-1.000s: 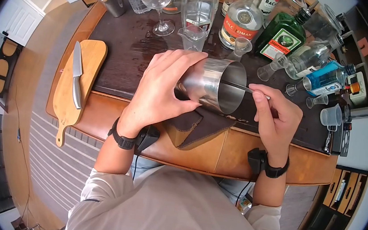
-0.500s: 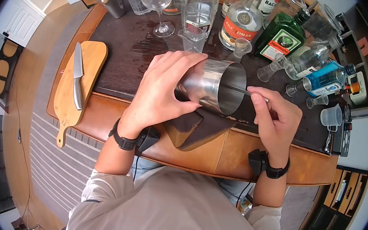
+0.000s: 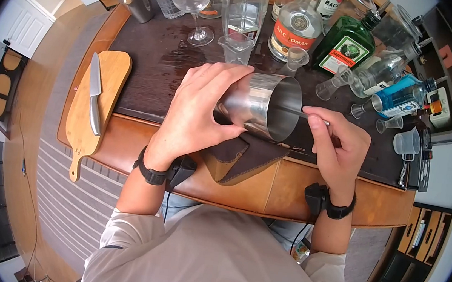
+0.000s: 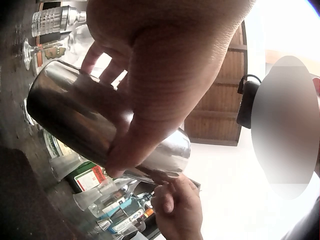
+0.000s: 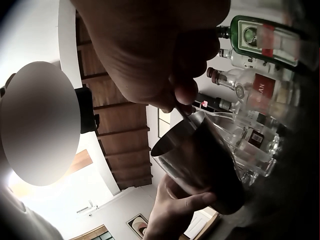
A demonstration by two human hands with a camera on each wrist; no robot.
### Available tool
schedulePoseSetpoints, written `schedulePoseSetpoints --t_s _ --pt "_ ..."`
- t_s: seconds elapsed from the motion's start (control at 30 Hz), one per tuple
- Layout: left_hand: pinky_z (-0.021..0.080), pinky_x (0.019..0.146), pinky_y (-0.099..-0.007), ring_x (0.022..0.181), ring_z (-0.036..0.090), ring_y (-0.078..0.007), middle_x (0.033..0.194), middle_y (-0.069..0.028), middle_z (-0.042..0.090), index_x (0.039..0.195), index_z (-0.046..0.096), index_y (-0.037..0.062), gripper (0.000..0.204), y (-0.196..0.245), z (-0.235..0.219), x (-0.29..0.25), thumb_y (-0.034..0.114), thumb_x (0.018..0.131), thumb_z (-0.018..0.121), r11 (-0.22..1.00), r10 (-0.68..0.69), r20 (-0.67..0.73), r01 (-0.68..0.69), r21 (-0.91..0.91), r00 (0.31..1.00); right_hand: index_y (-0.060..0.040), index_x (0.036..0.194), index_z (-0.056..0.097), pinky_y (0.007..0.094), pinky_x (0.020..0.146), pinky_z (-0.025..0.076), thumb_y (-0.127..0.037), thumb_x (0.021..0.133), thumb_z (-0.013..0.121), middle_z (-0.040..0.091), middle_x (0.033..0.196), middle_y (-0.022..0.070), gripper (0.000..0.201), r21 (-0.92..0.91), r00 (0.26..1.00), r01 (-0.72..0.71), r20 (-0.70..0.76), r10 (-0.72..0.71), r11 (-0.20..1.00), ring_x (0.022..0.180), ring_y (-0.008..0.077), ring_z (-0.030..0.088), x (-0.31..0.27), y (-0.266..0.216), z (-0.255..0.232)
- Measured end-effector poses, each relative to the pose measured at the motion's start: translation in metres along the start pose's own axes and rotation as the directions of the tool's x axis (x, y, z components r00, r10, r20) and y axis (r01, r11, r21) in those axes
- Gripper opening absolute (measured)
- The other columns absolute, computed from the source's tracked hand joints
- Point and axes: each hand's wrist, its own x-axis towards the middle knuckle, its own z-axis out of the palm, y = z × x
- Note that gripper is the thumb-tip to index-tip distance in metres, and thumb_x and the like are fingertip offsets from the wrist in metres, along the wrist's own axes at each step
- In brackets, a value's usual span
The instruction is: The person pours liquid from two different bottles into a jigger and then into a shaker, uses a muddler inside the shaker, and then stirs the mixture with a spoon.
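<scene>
My left hand (image 3: 196, 105) is wrapped around a shiny steel shaker tin (image 3: 255, 103), which is tilted with its mouth towards my right hand. In the left wrist view the tin (image 4: 80, 110) leans over the tabletop, thumb on its near side. My right hand (image 3: 341, 145) pinches a thin metal rod (image 3: 293, 111), like a bar spoon's stem, between thumb and fingers. The rod runs into the tin's mouth, and its far end is hidden inside. From the right wrist view, the rod (image 5: 184, 114) passes over the rim of the tin (image 5: 195, 160).
A dark folded cloth or leather piece (image 3: 246, 157) lies at the table edge below the tin. Bottles, including a green one (image 3: 347, 46), small jiggers and glasses line the far side. On the left, a knife (image 3: 96, 94) rests on a wooden board (image 3: 115, 71).
The rod has shifted a little inside the tin's mouth, and my right fingertips have moved slightly with it. My left hand keeps the tin in place.
</scene>
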Motion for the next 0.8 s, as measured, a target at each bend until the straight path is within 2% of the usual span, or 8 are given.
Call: schedulePoseSetpoints --t_s 0.1,0.2,0.4,0.5,0.6,0.7,0.8 --pt "0.045 0.109 -0.043 0.125 0.062 -0.034 0.135 -0.0121 0.067 0.142 0.062 0.0061 0.093 0.0007 0.0003 0.0005 0.004 0.053 0.089 1.0 0.002 -0.002 -0.002 -0.005 1.0 -0.004 0.1 0.082 0.0268 0.05 0.036 -0.007 0.093 0.079 0.062 0.063 0.0037 0.008 -0.014 0.997 -0.004 0.079 0.005 1.0 0.049 0.0085 0.05 -0.0016 -0.0016 -0.0068" --pt "0.045 0.109 -0.0429 0.125 0.062 -0.034 0.135 -0.0121 0.067 0.141 0.062 0.006 0.092 -0.0002 0.0 0.0001 0.004 0.053 0.089 1.0 0.003 -0.002 -0.003 -0.009 1.0 -0.0042 0.1 0.082 0.0271 0.05 0.036 -0.007 0.093 0.079 0.062 0.063 0.0038 0.008 -0.004 1.0 -0.006 0.021 0.006 1.0 0.049 0.0087 0.05 -0.0014 -0.0003 -0.0024" --pt "0.045 0.108 -0.0431 0.124 0.063 -0.0339 0.134 -0.0119 0.068 0.141 0.063 0.0055 0.091 -0.0002 0.0005 0.0004 0.004 0.053 0.089 1.0 0.008 -0.007 -0.008 -0.008 1.0 -0.0043 0.1 0.082 0.0269 0.05 0.036 -0.007 0.093 0.079 0.063 0.063 0.0039 0.008 -0.006 0.998 0.02 0.058 -0.02 1.0 0.049 0.0088 0.05 -0.0028 0.0019 -0.005" --pt "0.046 0.107 -0.0431 0.123 0.063 -0.0339 0.134 -0.0118 0.068 0.14 0.063 0.0054 0.091 0.0001 -0.0005 0.0006 0.004 0.053 0.089 1.0 0.01 -0.008 -0.01 -0.002 1.0 -0.0046 0.1 0.082 0.0269 0.05 0.036 -0.007 0.093 0.08 0.064 0.064 0.004 0.008 -0.042 1.0 0.001 -0.011 -0.002 0.999 0.05 0.009 0.051 -0.0009 0.0022 -0.001" --pt "0.046 0.107 -0.0431 0.123 0.063 -0.0339 0.134 -0.0118 0.068 0.14 0.063 0.0054 0.091 0.0001 -0.0002 0.0008 0.003 0.053 0.089 1.0 0.015 -0.01 -0.015 -0.003 1.0 -0.0049 0.101 0.082 0.0271 0.05 0.036 -0.008 0.093 0.08 0.063 0.064 0.004 0.009 0.0 0.997 0.002 0.078 -0.002 1.0 0.051 0.0091 0.051 -0.0032 0.0006 -0.0069" --pt "0.046 0.107 -0.0431 0.123 0.063 -0.034 0.134 -0.0119 0.068 0.14 0.063 0.0054 0.091 -0.0005 -0.0002 0.0002 0.004 0.053 0.089 1.0 0.013 -0.009 -0.013 -0.004 1.0 -0.0052 0.102 0.082 0.0271 0.05 0.036 -0.008 0.093 0.081 0.063 0.064 0.0038 0.01 -0.024 1.0 0.023 0.01 -0.022 0.999 0.051 0.009 0.051 -0.0011 0.0023 -0.0014" --pt "0.045 0.108 -0.0432 0.123 0.063 -0.0341 0.134 -0.0121 0.068 0.14 0.063 0.0054 0.091 0.0003 -0.0006 0.0006 0.004 0.054 0.089 1.0 0.012 -0.008 -0.012 -0.006 1.0 -0.0052 0.102 0.082 0.0271 0.05 0.036 -0.008 0.093 0.081 0.062 0.063 0.0037 0.01 -0.044 1.0 -0.001 0.013 0.001 0.999 0.05 0.0088 0.05 -0.0011 0.0013 -0.0028"
